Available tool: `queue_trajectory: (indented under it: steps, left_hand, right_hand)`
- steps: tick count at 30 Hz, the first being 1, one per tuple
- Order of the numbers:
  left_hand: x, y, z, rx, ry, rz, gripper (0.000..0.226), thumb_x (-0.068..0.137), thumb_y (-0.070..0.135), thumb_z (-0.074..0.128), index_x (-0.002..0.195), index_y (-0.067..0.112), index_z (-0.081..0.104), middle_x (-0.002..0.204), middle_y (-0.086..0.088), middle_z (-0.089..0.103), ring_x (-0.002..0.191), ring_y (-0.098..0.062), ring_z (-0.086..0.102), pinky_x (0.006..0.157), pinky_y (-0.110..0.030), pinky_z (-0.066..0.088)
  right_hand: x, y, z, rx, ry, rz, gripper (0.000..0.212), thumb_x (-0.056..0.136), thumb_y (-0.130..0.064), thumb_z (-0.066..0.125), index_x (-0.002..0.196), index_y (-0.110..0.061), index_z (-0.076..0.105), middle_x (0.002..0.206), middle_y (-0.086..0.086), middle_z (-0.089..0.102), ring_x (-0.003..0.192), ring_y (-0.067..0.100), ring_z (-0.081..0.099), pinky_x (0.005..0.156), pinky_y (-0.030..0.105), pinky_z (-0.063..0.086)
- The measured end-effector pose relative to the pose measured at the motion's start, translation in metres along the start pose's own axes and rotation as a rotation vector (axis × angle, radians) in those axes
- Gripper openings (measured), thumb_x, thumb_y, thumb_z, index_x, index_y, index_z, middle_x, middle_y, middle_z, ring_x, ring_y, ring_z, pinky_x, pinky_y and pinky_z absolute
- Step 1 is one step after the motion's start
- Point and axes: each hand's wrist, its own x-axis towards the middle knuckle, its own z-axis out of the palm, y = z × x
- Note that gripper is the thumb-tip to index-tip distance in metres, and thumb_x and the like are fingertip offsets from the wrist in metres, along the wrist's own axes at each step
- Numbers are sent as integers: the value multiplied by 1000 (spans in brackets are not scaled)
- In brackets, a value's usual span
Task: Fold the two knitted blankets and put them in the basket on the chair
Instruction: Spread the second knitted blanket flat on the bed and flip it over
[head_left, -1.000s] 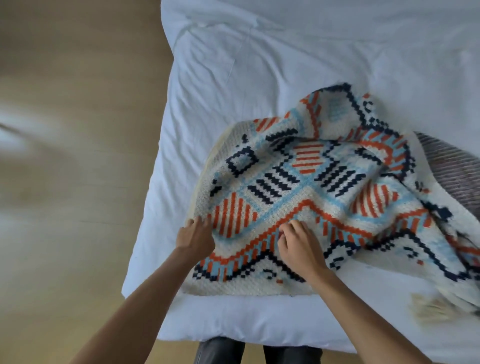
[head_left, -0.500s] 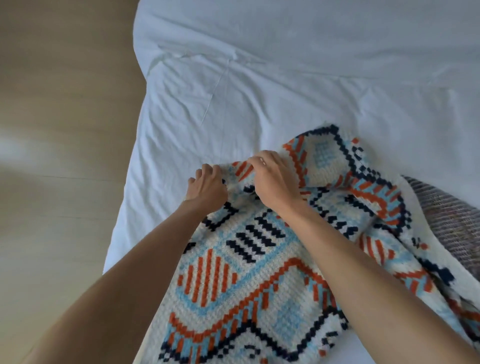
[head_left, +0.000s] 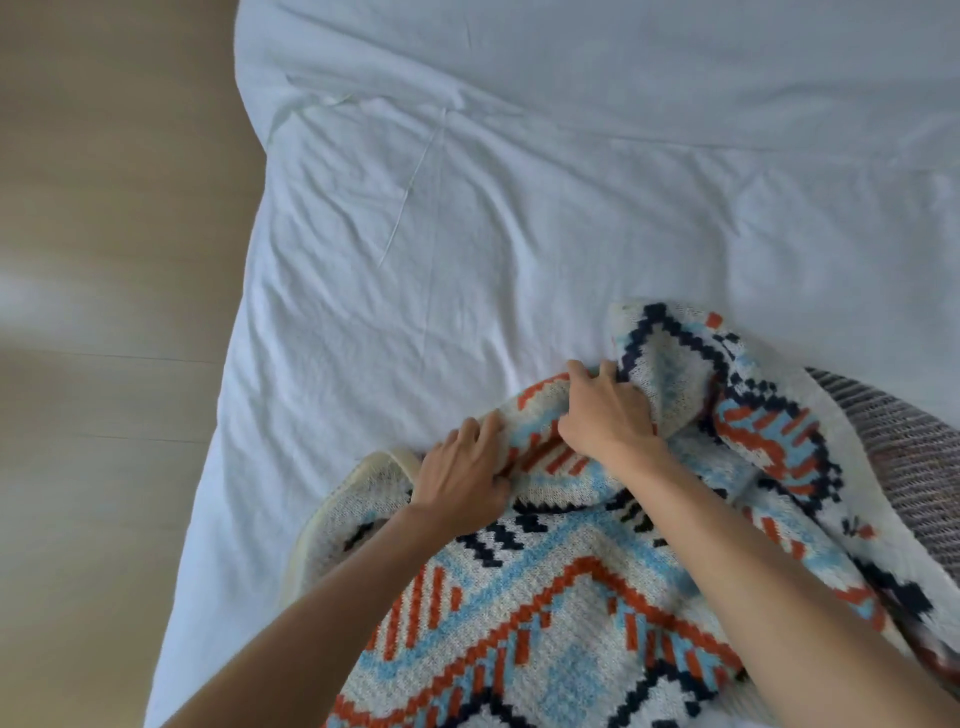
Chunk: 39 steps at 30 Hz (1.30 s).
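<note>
A white knitted blanket (head_left: 550, 613) with orange, light-blue and navy patterns lies bunched on the bed at the lower middle and right. My left hand (head_left: 460, 478) grips its far edge, fingers curled into the fabric. Just to the right, my right hand (head_left: 608, 410) grips a raised fold of the same edge. A second blanket (head_left: 909, 452), grey-brown and ribbed, shows at the right edge, partly under the patterned one. The basket and chair are out of view.
The bed's white sheet (head_left: 519, 208) is wrinkled and spreads beyond the blanket to the top of the frame. Light wooden floor (head_left: 104, 312) runs along the bed's left side.
Both hands moved from the blanket's near edge up to its far edge and gripped it. Since half a second ago the gripped edge has come a little toward me, bunching the fabric.
</note>
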Motion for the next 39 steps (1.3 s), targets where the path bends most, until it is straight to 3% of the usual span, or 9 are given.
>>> queue_trajectory:
  steps: [5, 10, 16, 22, 27, 30, 33, 36, 39]
  left_hand:
    - [11, 10, -13, -205, 76, -241, 48, 91, 64, 25, 98, 20, 42, 102, -5, 44, 67, -13, 49, 58, -30, 48]
    - [25, 18, -21, -219, -24, -443, 63, 83, 59, 50, 126, 19, 28, 104, -4, 35, 78, -24, 55, 62, -35, 48]
    - [20, 22, -23, -314, -199, -262, 64, 81, 16, 60, 137, 20, 29, 81, 2, 58, 63, -13, 56, 53, -24, 50]
    - [-9, 27, -13, -354, -276, -38, 52, 83, 31, 58, 129, 19, 38, 86, 6, 56, 67, -7, 50, 56, -16, 37]
    - [-5, 39, -15, -552, -146, -215, 41, 97, 45, 35, 84, 11, 54, 70, 2, 55, 58, -14, 47, 59, -27, 42]
    - [-2, 45, -17, -415, -151, -231, 20, 91, 24, 53, 73, 15, 50, 69, 2, 54, 56, -12, 46, 55, -24, 41]
    - [-7, 48, -19, -351, -191, -193, 18, 79, 3, 55, 87, 18, 47, 91, 0, 53, 77, -14, 50, 64, -23, 42]
    - [-11, 47, -24, -412, -173, -181, 50, 78, -2, 52, 121, 24, 48, 119, -4, 51, 97, -17, 53, 75, -24, 39]
    - [-12, 43, -33, -479, -151, -134, 50, 81, 0, 51, 124, 27, 54, 131, -7, 52, 64, -6, 55, 55, -12, 41]
  right_hand:
    - [-1, 5, -3, -194, 54, -113, 47, 89, -15, 54, 133, -14, 39, 119, 18, 46, 86, 26, 55, 65, 31, 44]
    - [-4, -1, -2, -394, 159, -307, 24, 80, -16, 62, 103, -14, 60, 119, 10, 47, 115, 29, 37, 101, 43, 29]
    - [-27, 17, 7, -234, 156, -314, 23, 82, -16, 57, 104, -10, 56, 114, 6, 56, 108, 23, 46, 95, 36, 36]
    - [-59, 27, 17, -59, -63, -148, 6, 74, -11, 51, 78, -13, 48, 127, 4, 49, 128, 26, 35, 96, 40, 43]
    - [-58, 25, 20, -93, -30, -179, 50, 85, -9, 59, 130, -15, 39, 124, 10, 52, 108, 25, 55, 78, 33, 50]
    - [-61, 20, 21, -181, -70, -218, 56, 82, -7, 63, 131, -19, 39, 120, 12, 48, 101, 28, 56, 70, 32, 47]
    - [-65, 20, 16, -161, 73, -206, 36, 84, -4, 59, 116, -15, 46, 111, 9, 50, 83, 24, 57, 60, 29, 40]
    - [-70, 21, 10, -106, 218, -176, 30, 82, -1, 59, 108, -11, 48, 107, 11, 48, 62, 18, 42, 49, 26, 34]
    - [-71, 20, 4, -61, 280, -210, 25, 80, 2, 59, 99, -11, 48, 102, 11, 49, 60, 16, 39, 46, 25, 28]
